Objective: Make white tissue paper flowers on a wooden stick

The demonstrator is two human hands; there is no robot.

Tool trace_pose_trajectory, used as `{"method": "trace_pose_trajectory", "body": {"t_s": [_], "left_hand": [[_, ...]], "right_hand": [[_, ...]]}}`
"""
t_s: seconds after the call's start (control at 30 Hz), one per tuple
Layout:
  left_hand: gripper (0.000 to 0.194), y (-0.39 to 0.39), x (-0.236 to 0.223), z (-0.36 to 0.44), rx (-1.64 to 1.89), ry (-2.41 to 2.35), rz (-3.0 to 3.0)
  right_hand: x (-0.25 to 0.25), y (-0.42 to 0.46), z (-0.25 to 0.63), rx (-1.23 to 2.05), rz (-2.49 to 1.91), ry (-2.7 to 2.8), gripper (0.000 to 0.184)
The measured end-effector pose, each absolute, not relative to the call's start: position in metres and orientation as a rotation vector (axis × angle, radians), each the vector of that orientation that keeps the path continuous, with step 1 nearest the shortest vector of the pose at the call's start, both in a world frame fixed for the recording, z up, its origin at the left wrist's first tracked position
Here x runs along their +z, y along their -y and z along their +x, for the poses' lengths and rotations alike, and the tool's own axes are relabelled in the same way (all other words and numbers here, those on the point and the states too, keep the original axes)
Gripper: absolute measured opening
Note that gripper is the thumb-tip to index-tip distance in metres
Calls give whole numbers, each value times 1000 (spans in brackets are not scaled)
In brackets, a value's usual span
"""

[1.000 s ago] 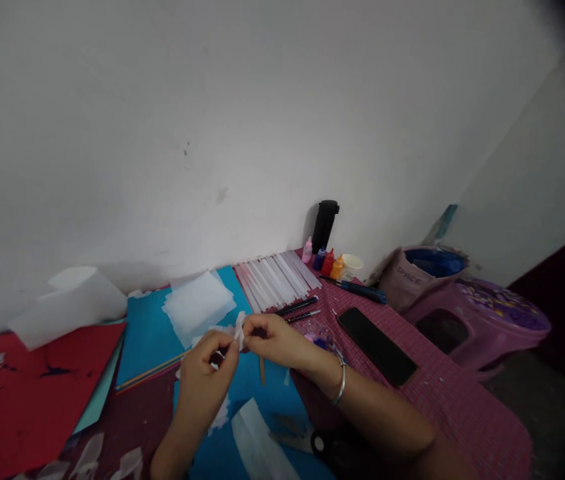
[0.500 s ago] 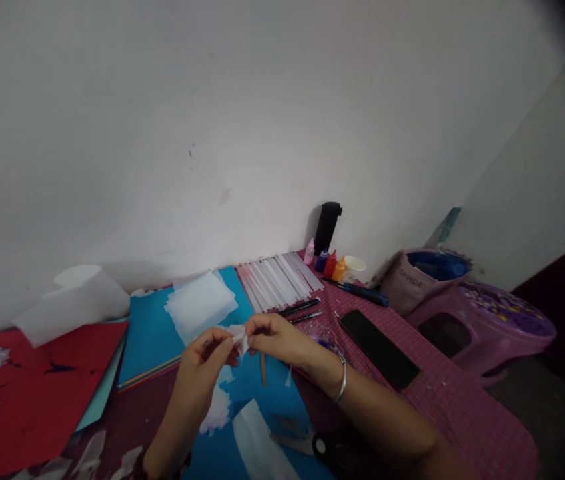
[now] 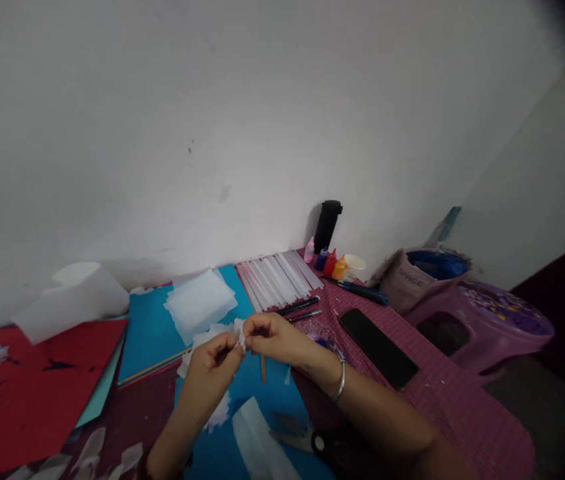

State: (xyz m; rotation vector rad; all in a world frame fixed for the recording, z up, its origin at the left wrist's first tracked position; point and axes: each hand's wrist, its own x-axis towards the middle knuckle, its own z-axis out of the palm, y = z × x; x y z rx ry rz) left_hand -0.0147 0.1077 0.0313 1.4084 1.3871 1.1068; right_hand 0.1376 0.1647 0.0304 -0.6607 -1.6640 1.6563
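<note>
Between my two hands is a small crumpled piece of white tissue paper [image 3: 240,329]. My left hand [image 3: 215,363] pinches its lower left side, and my right hand [image 3: 275,337], with a silver bangle at the wrist, pinches its right side. Both hands are above a blue sheet [image 3: 282,393]. A flat wooden stick [image 3: 263,370] lies just under my right hand. Nearer to me are a folded white paper strip [image 3: 262,443] and open scissors [image 3: 307,441], their handles partly in shadow. A crinkled white paper piece [image 3: 219,413] lies beside my left wrist.
White sheets [image 3: 202,303] lie on blue card at the back, beside many thin strips [image 3: 279,280]. A phone [image 3: 377,347], pens [image 3: 299,305], a cutter [image 3: 362,292], paint bottles [image 3: 331,263] and a black flask [image 3: 328,225] are rightward. Red card [image 3: 37,400] and a tissue roll [image 3: 79,297] lie left.
My fingers have shifted slightly on the tissue piece, which is now more bunched up. My left hand has turned a little and come closer to my right.
</note>
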Motion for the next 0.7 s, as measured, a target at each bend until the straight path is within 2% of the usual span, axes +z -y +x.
{"method": "trace_pose_trajectory", "body": {"t_s": [0.27,0.37,0.43,0.53,0.7], "left_hand": [[15,-102,41,-16,1200,-1369,1436],[4,-100,44,-15,1274,-1354,1418],[10,-99,47,-14,1321,-1354,1461],[5,-98,50,-11,1282,-1346,1554],[12,-100,51,-8,1192,-1362,1537]], "right_hand": [[33,-164,138,1771,-643,1586,8],[34,-164,138,1809,-685,1557,10],[35,-163,139,1820,-725,1545,11],[36,-163,140,1842,-713,1532,12],[37,-163,141,1886,-687,1518,14]]}}
